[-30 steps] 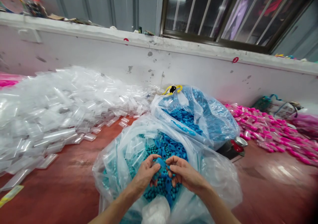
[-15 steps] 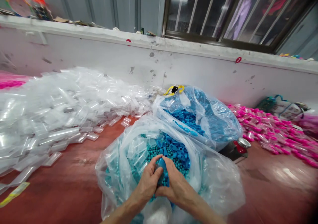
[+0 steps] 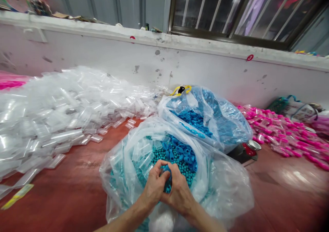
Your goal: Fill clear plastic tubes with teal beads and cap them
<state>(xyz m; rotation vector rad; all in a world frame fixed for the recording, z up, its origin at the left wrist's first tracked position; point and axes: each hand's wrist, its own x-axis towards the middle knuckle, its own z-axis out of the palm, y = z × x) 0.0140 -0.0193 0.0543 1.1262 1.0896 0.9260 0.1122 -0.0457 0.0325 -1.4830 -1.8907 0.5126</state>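
Both my hands meet over an open clear plastic bag. My left hand and my right hand pinch a small blue piece between their fingertips; the fingers partly cover it. Inside the bag, below the hands, lie many teal beads, blue spoon-like pieces on the right and clear flat plastic pieces on the left. A white rounded thing sits beneath my wrists.
A big pile of clear plastic pieces covers the left of the red table. Behind the bag stands a second bag of blue pieces. Pink pieces lie at the right, and a silver-lidded jar stands nearer.
My right hand's fingers have curled in more around the blue piece. The view has shifted slightly, while both hands stay over the bag.
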